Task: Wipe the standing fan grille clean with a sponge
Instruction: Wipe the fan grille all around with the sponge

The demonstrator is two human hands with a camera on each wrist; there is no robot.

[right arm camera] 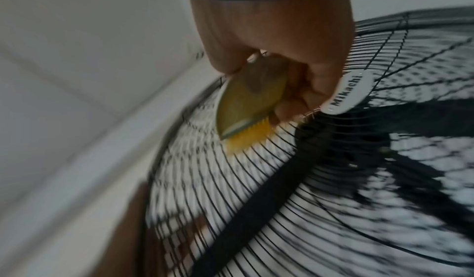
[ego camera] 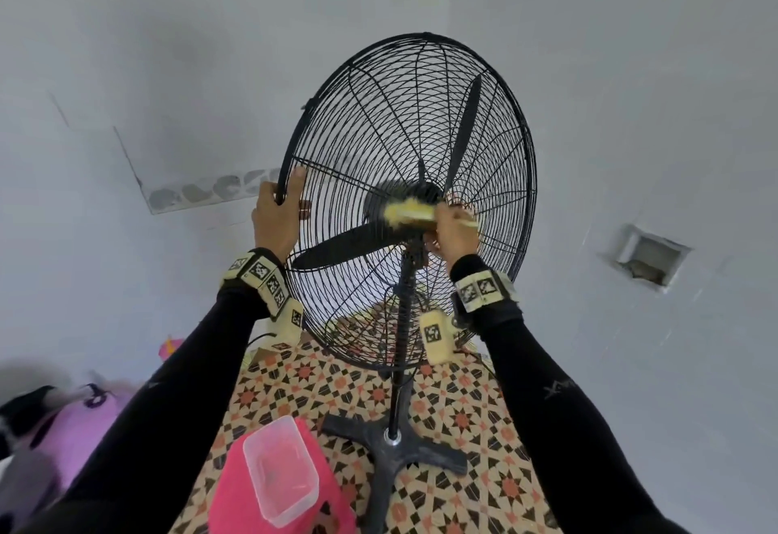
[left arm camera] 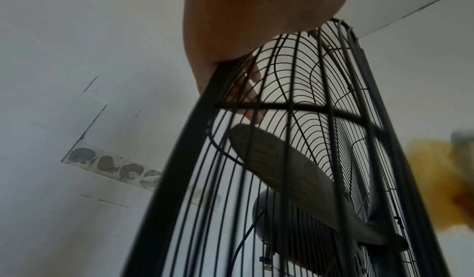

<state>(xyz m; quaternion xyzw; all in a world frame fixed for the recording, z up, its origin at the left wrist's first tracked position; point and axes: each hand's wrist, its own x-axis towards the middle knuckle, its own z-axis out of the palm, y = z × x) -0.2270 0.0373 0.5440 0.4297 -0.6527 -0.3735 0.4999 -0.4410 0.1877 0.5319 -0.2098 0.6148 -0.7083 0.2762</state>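
Observation:
A black standing fan with a round wire grille point(ego camera: 484, 121) stands in front of me on a cross base. My left hand point(ego camera: 280, 213) grips the grille's left rim, thumb on the front and fingers point(left arm camera: 252, 97) curled behind the wires. My right hand point(ego camera: 452, 232) holds a yellow sponge point(ego camera: 408, 213) against the grille's centre, just left of the hub. In the right wrist view the yellow sponge point(right arm camera: 250, 101) is pinched in that hand point(right arm camera: 279, 44) and pressed on the wires, beside a white brand badge point(right arm camera: 346, 93). Black blades point(left arm camera: 290, 176) sit still behind the grille point(left arm camera: 320, 159).
A clear plastic tub point(ego camera: 280, 470) sits on a pink stool point(ego camera: 240, 500) at my lower left, close to the fan base point(ego camera: 391, 449). Purple and black bags point(ego camera: 67, 420) lie at far left. The floor is patterned tile point(ego camera: 463, 420); grey walls stand behind.

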